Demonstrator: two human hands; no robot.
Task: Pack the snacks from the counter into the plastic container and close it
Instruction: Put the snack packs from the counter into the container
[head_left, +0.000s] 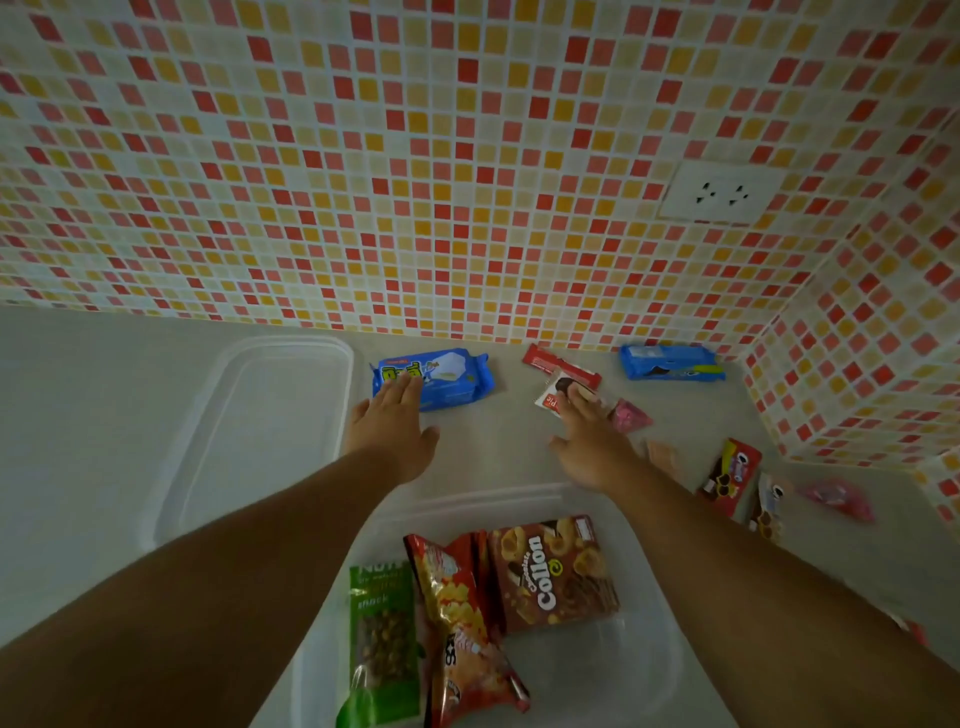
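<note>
Left hand (390, 427), fingers spread flat, touches glossy blue rectangular biscuit pack (434, 378); right hand (589, 441), likewise splayed, touches white pie wrapper (556, 394).

Dim, soft, edges bent by lens

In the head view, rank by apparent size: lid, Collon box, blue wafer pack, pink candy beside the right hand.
1. lid
2. Collon box, nearer the camera, so perhaps flattered
3. blue wafer pack
4. pink candy
</note>
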